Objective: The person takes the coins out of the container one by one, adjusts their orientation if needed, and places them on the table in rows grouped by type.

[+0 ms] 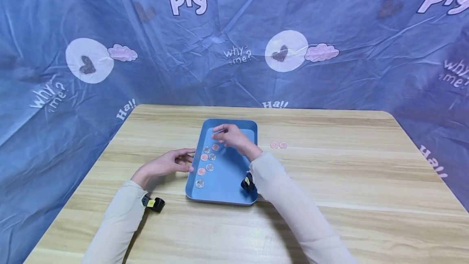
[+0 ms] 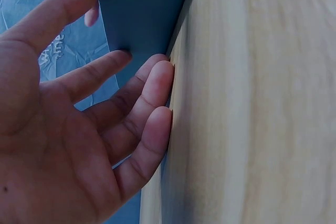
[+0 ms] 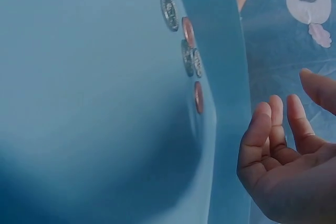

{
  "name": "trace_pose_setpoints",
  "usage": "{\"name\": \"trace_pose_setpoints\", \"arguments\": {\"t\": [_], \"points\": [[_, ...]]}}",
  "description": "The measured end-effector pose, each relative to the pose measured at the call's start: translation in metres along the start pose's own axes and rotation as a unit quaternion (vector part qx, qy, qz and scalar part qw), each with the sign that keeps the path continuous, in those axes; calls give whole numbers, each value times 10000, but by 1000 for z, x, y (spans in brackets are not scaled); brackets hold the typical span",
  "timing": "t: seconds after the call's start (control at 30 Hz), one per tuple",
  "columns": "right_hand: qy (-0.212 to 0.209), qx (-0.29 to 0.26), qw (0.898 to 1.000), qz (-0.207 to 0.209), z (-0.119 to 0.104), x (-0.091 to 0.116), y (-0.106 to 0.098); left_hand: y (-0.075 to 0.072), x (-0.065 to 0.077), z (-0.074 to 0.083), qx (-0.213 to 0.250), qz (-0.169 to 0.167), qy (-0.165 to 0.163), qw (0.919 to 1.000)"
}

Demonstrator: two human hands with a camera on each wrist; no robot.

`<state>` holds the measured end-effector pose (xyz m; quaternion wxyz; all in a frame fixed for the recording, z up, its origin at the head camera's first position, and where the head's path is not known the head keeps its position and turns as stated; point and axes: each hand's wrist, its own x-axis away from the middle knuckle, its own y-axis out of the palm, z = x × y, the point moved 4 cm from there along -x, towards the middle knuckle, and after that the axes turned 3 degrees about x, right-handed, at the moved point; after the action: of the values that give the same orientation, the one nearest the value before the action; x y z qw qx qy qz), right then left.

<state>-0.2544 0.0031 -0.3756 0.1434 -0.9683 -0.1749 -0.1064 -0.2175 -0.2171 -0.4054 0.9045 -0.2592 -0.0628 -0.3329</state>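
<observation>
A blue rectangular tray (image 1: pixel 229 178) lies on the table. Along its left side several coins form a loose double row, silver ones (image 1: pixel 199 183) and copper ones (image 1: pixel 201 171) mixed. My left hand (image 1: pixel 166 163) is at the tray's left side, its thumb touching the rim and fingertips (image 2: pixel 157 80) low against the outer wall and table. Over the tray's far left part hovers my right hand (image 1: pixel 233 137), near a copper coin (image 1: pixel 215 147). In the right wrist view its fingers are loosely bent, the thumb stands apart, and nothing shows between them.
Two copper coins (image 1: pixel 279 145) lie side by side on the wooden table (image 1: pixel 348 166), right of the tray. A blue printed cloth (image 1: pixel 220 80) hangs behind the table and along its sides. Small black cameras (image 1: pixel 154 204) are strapped at both wrists.
</observation>
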Motion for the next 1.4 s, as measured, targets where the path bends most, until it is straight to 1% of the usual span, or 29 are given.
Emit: {"name": "trace_pose_setpoints", "arguments": {"t": [0.2,0.5,0.7,1.03,1.13,1.27,1.4], "points": [[16,152,9999,-21,5,-4,2,1,0,0,-1,-38,70,10000],[37,360,9993,0,15,-7,2,1,0,1,-91,12,65,9999],[42,513,9987,-8,18,-8,3,0,0,1,-55,12,82,10000],[30,1126,9936,114,22,-11,7,0,0,1,-68,6,76,9999],[-93,1532,9881,137,22,-14,9,0,0,1,-74,14,86,9999],[-300,2199,9750,135,21,-18,12,0,0,1,-57,15,117,9999],[-295,2593,9653,138,21,-20,14,1,0,2,-56,14,108,9999]]}}
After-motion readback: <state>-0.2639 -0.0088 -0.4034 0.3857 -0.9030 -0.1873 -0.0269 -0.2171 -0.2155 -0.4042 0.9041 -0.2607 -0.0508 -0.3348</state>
